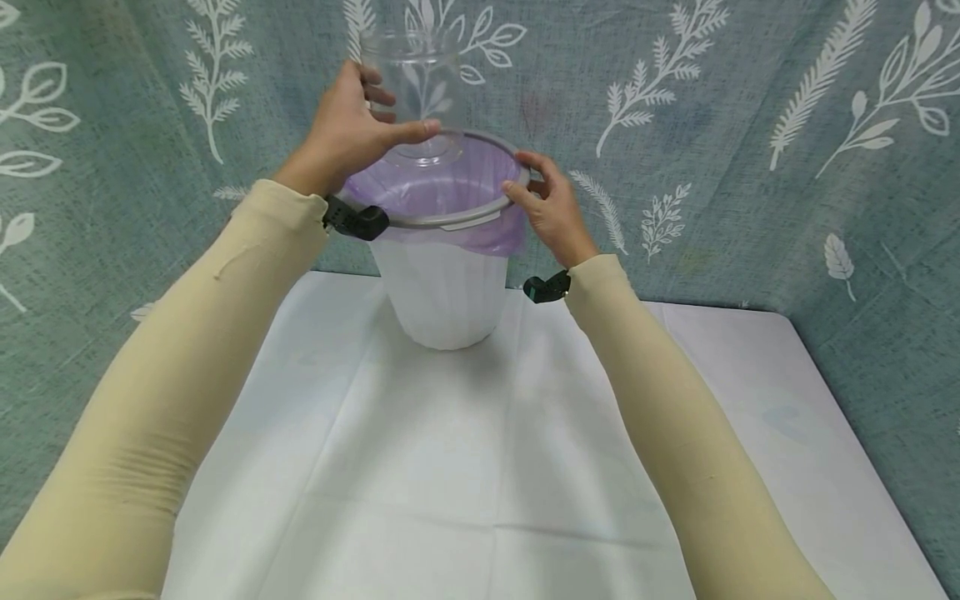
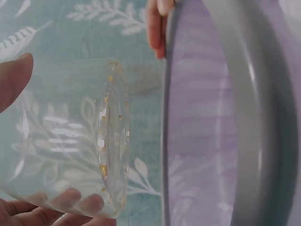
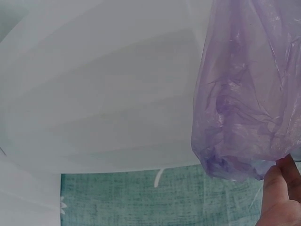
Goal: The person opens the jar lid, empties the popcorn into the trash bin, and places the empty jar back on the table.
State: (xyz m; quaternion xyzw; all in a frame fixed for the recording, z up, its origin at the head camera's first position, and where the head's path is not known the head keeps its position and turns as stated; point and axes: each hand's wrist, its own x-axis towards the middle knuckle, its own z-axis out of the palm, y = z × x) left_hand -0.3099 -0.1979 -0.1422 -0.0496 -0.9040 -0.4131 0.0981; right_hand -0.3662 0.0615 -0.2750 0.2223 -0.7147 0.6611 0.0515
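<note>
My left hand (image 1: pixel 352 129) grips a clear jar (image 1: pixel 416 83) above the mouth of a white trash bin (image 1: pixel 444 287). The jar is see-through, and small yellow-orange bits show around its base in the left wrist view. A purple trash bag (image 1: pixel 442 187) lines the bin and folds out over its side under a grey rim ring (image 1: pixel 427 221). On the right side of the bin, my right hand (image 1: pixel 555 204) pinches the ring, thumb on the near side. In the right wrist view the bag's loose edge (image 3: pixel 235 127) hangs beside the thumb and fingers.
The bin stands near the far edge of a table covered with a white cloth (image 1: pixel 405 467). Right behind it hangs a green-grey curtain (image 1: pixel 675 208) with white leaf prints, which also runs along both sides. Black wrist cameras (image 1: pixel 360 221) sit on both wrists.
</note>
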